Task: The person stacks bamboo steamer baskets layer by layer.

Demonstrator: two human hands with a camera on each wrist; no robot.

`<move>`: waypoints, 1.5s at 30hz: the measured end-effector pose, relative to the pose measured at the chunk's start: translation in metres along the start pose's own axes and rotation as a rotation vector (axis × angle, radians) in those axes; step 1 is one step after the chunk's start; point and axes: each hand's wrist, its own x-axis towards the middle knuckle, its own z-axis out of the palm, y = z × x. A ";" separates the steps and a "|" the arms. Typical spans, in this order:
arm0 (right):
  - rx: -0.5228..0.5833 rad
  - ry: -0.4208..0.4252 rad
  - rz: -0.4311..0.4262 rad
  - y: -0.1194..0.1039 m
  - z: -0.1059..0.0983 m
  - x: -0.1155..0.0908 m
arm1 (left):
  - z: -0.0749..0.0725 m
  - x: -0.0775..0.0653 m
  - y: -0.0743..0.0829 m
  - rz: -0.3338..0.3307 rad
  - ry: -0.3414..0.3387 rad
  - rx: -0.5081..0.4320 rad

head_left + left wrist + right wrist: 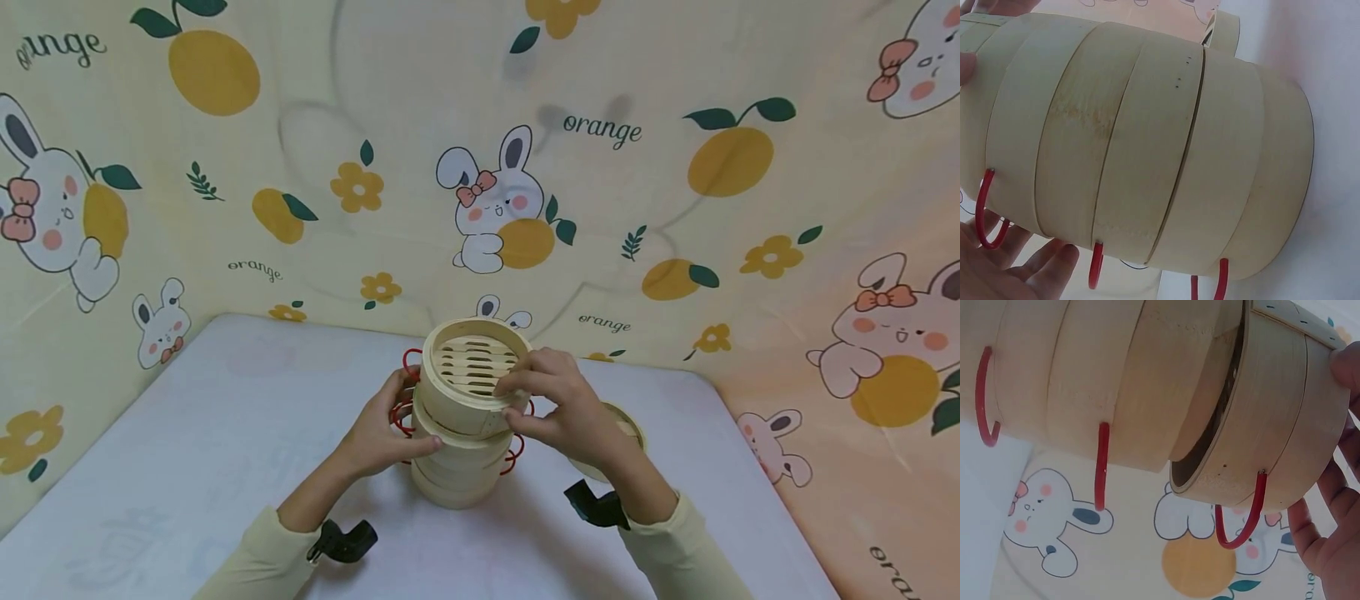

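A stack of round bamboo steamer baskets (pixel 459 479) stands upright on the table, with red loop handles (pixel 1102 465) on its sides. The top steamer basket (pixel 453 406) has a slatted floor. It sits tilted, and the right wrist view shows a dark gap between it and the basket below. My right hand (pixel 562 404) grips its right rim, fingers over the edge and thumb on the outer wall. On the stack's left side, my left hand (pixel 375 429) curls round the upper baskets, thumb across the front; its other fingertips are partly hidden behind.
Behind my right forearm, a round bamboo piece (pixel 636 423) lies on the white tabletop (pixel 225 450), partly covered by the arm. A patterned cloth (pixel 405 92) with rabbits and oranges hangs at the back and sides. Black wrist mounts (pixel 348 542) sit at both cuffs.
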 end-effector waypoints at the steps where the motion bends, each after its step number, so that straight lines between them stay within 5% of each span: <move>1: 0.002 -0.001 0.001 0.000 0.000 0.000 | 0.000 0.000 0.000 -0.005 0.000 -0.001; 45: 0.051 0.027 -0.048 0.003 0.012 -0.010 | -0.003 0.002 -0.002 -0.014 -0.022 0.003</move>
